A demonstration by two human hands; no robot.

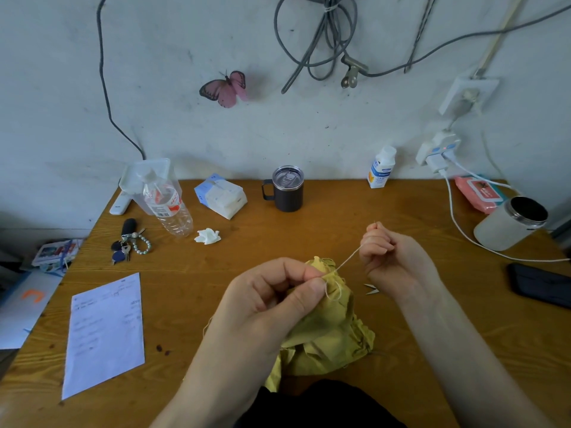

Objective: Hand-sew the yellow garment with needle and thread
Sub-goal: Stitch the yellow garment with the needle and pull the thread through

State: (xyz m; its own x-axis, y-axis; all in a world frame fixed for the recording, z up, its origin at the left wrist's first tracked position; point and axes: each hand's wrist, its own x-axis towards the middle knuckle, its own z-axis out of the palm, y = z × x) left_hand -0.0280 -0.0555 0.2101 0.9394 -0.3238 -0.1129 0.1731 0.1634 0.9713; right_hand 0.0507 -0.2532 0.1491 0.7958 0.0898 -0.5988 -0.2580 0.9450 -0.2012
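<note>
- while the thread (349,259) runs straight from the pinched fold up to the right hand (389,257), the step in hand is judged to be the drawing-through of a stitch; it is best done with a steady pull along the thread's own line
- the fold should be held firm where the thread leaves the cloth, so that no pucker is made; the small loop seen just below the left thumb should be watched, since a knot could be formed there
- the left hand (278,299), at lower centre of the frame, is curled, its thumb and forefinger pinching the top of the yellow garment (327,335)
- the right hand, right of centre, is closed in a loose fist round the thread; a thin tip above its knuckles may be the needle (375,223), but it is too small to be told
- the garment is bunched on the wooden table (278,239), its peak raised in the left fingertips and its bulk lying below, between the two wrists
- the right hand is held apart from the cloth, up and to the right of it, and is joined to it only by the thread
- small snips (372,288) are seen on the table just below the right hand, near the garment but not touching it
</note>
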